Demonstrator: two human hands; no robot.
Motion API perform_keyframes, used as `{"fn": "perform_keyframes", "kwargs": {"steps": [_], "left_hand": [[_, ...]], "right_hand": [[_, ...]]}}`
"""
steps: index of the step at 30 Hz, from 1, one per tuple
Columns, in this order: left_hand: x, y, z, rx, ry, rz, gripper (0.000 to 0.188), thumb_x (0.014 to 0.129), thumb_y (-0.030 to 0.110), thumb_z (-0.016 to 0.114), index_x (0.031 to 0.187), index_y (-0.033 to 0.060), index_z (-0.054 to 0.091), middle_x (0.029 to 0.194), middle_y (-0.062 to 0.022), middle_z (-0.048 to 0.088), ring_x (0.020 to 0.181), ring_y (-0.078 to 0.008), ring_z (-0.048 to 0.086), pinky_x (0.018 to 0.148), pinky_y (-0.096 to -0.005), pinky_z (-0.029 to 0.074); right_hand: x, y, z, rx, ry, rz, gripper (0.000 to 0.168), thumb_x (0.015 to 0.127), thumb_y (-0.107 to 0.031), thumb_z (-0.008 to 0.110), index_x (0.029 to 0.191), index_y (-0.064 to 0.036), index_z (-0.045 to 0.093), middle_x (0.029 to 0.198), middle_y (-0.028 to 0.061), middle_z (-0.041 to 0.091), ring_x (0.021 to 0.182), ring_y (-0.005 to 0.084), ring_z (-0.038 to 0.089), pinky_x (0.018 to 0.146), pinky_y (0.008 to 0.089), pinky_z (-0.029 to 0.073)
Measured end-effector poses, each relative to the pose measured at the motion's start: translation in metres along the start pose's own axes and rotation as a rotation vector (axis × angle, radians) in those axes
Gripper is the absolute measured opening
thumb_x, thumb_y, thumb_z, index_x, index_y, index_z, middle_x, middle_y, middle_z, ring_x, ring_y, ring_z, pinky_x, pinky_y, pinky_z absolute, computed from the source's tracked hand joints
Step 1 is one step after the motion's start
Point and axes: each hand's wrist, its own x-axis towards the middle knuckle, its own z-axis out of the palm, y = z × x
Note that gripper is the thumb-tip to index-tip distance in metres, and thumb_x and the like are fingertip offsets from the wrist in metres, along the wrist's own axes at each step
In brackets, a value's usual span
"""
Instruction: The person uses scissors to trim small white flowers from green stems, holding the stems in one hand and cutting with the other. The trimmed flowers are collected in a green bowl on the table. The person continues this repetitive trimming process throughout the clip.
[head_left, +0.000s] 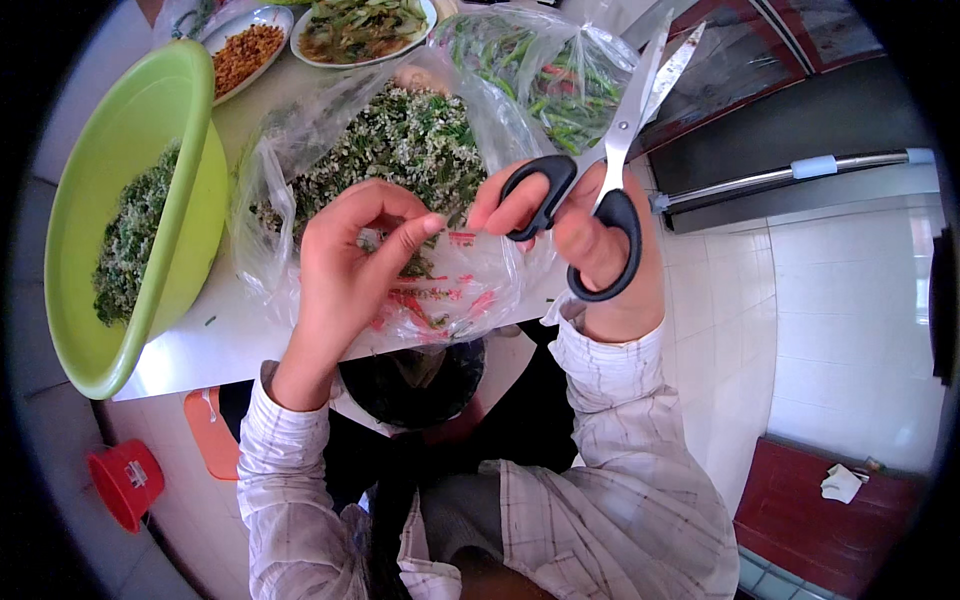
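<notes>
My right hand (592, 232) grips a pair of scissors (621, 135) by their black handles, thumb in one loop and fingers in the other. The blades point up and away, slightly parted. My left hand (352, 255) is beside it with thumb and forefinger pinched together; whether a small sprig is between them I cannot tell. Both hands are above a clear plastic bag (480, 300) with red print. A heap of green herb sprigs with small white flowers (420, 135) fills it. To the left a tilted lime-green plastic basin (201, 82) holds more flowering sprigs (139, 232).
Behind are a plate (283, 45) of orange-brown crumbly food, a plate (352, 64) of cooked vegetables and a bag of green and red peppers (540, 82). A black bucket (420, 382) sits below the white table's edge (180, 367). A red bucket (124, 480) stands at lower left.
</notes>
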Motion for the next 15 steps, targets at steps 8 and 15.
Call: {"fn": "perform_keyframes", "kwargs": {"steps": [8,15], "left_hand": [[0.001,-0.017,0.016,0.415,-0.072,0.376,0.016,0.075,-0.003,0.065,0.091,-0.0022,0.066,0.097,-0.0128,0.065,0.088,-0.0329,0.061,0.076,-0.0383,0.051],[-0.002,-0.027,0.032,0.759,-0.231,0.545,0.026,0.067,0.008,0.063,0.092,0.0027,0.069,0.113,-0.0076,0.061,0.105,-0.0261,0.055,0.086,-0.0376,0.046]], "right_hand": [[0.011,0.017,-0.002,0.134,0.034,0.168,0.041,0.089,-0.04,0.068,0.081,0.0,0.069,0.079,0.0059,0.067,0.075,0.0125,0.061,0.067,0.0263,0.047],[0.006,0.013,0.0,-0.134,0.127,0.107,0.025,0.081,-0.024,0.08,0.082,-0.002,0.068,0.075,-0.0013,0.063,0.071,0.0067,0.054,0.066,0.0227,0.042]]}}
